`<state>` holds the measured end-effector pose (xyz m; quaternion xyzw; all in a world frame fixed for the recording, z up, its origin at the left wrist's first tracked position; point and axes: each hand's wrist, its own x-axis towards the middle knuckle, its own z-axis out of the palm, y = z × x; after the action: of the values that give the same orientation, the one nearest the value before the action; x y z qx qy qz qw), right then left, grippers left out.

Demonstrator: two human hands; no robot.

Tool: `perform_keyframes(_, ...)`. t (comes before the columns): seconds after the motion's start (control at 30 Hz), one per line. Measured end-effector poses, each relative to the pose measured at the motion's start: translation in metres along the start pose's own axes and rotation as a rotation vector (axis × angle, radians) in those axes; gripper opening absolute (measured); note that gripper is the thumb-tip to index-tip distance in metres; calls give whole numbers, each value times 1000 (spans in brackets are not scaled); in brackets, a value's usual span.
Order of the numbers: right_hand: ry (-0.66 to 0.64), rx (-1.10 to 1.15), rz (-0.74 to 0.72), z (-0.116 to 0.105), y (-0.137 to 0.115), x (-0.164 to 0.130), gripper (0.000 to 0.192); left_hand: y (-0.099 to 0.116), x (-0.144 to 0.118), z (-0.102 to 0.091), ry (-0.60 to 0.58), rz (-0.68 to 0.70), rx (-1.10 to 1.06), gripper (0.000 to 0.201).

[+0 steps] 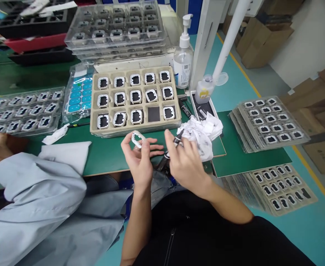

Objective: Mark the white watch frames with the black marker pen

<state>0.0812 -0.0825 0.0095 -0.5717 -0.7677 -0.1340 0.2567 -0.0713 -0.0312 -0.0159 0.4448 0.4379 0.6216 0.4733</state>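
Note:
Between the thumb and fingers of my left hand (140, 159) is a white watch-case frame (137, 139), held up over the table's near edge. My right hand (184, 162) is closed around a black marker pen (164, 162), close to the frame but apart from it. Just beyond my hands lies a beige tray (118, 130) of similar white frames in rows. One pocket (154, 114) in its front row has no frame in it. A crumpled white cloth (204, 135) lies right behind my right hand.
A pump bottle (182, 66), a small bottle (204, 90) and another marker (185, 109) stand or lie at the tray's right. Stacked clear trays (270, 122) are farther right, more (115, 29) behind. A co-worker's sleeve (40, 184) is close on the left.

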Motion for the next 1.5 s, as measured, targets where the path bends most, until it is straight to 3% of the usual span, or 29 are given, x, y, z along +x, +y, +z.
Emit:
perform_keyframes(0.17, 27, 16, -35, 17, -27, 12, 80, -10, 4, 5, 87, 25, 60, 71)
perform_keyframes(0.3, 64, 135, -96, 8, -20, -6, 65, -14, 10, 0, 117, 36, 53, 74)
perform_keyframes(0.4, 233, 307, -165, -6, 16, -37, 62, -9, 13, -7, 93, 2, 128, 76)
perform_keyframes(0.47, 403, 179, -136, -16, 54, -58, 66, -4, 15, -12, 62, -33, 202, 75)
perform_keyframes(0.5, 415, 65, -109, -21, 75, -66, 70, -1, 16, -15, 50, -31, 245, 74)
perform_keyframes(0.57, 304, -126, -42, -30, 112, -77, 71, 2, 19, -21, 64, 37, 353, 70)
perform_keyframes(0.63, 180, -122, -63, -35, 137, -79, 71, 2, 23, -27, 109, 147, 476, 63)
perform_keyframes(0.7, 84, -58, -117, -37, 146, -73, 66, 1, 29, -34, 136, 236, 572, 59)
perform_keyframes(0.87, 2, 93, -194, -31, 135, -54, 45, -2, 36, -48, 53, 328, 828, 54)
perform_keyframes(0.97, 60, 150, -224, -22, 132, -53, 29, -4, 34, -51, 24, 327, 998, 51)
perform_keyframes(1.07, 167, 197, -219, -14, 134, -56, 26, -7, 33, -51, 58, 341, 1082, 52)
perform_keyframes(1.23, 401, 288, -138, -9, 139, -55, 33, -16, 32, -50, 146, 420, 1043, 54)
perform_keyframes(1.4, 402, 451, -64, -14, 132, -43, 29, -23, 32, -51, 241, 447, 950, 60)
perform_keyframes(1.5, 414, 605, 46, -23, 119, -35, 26, -24, 31, -51, 227, 438, 928, 60)
